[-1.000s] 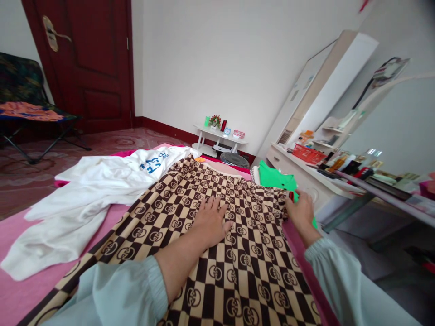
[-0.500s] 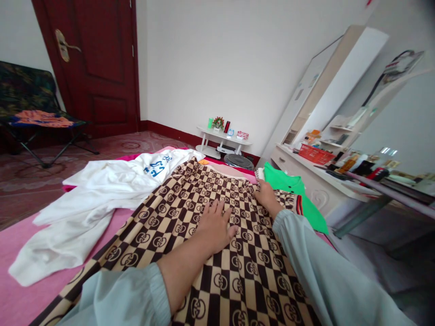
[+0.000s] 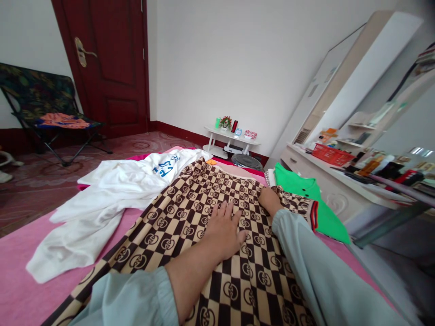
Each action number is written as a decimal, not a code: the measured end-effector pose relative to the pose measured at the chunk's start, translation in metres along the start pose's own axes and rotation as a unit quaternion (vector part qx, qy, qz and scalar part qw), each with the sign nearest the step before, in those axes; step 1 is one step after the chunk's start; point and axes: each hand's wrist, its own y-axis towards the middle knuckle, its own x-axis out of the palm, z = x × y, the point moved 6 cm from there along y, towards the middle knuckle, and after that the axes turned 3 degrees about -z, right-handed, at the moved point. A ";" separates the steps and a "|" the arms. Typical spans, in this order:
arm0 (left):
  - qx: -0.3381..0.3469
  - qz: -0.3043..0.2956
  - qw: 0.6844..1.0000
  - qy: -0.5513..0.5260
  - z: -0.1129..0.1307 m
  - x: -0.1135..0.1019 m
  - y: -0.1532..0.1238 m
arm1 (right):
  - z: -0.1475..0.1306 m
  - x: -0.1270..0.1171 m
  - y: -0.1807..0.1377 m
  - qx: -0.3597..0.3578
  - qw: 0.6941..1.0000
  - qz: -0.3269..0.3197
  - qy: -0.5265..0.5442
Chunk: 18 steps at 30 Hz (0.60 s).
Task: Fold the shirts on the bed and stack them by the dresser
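Observation:
A brown and tan checkered garment (image 3: 190, 217) lies spread over the pink sheet (image 3: 20, 253). My left hand (image 3: 226, 228) rests flat on its middle, fingers stretched out and open. My right hand (image 3: 268, 199) lies further away on the garment's right part, close to a green shirt (image 3: 299, 188). Its fingers point away from me and are hidden behind the back of the hand. A crumpled white shirt with blue print (image 3: 112, 190) lies to the left of the checkered garment.
A white dresser (image 3: 326, 181) with a red basket (image 3: 331, 156) and bottles stands right of the bed. A low white table (image 3: 234, 138) stands by the far wall. At the left are a dark red door (image 3: 112, 68) and a folding chair (image 3: 41, 99).
My right hand moved from the garment's right edge by the green shirt inward onto the checkered cloth. The left hand stayed flat in place. My view shifted to the left.

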 end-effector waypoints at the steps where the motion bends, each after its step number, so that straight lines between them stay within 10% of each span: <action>1: 0.000 0.003 1.000 0.002 0.000 0.000 0.000 | -0.005 -0.005 0.001 0.002 1.000 0.012 0.003; 6: 0.002 0.018 1.000 0.009 0.001 -0.001 -0.002 | -0.066 -0.028 0.000 -0.125 0.975 0.075 0.165; 18: -0.001 0.020 1.000 0.019 0.002 -0.005 -0.002 | -0.159 -0.008 0.020 -0.214 0.915 -0.072 0.336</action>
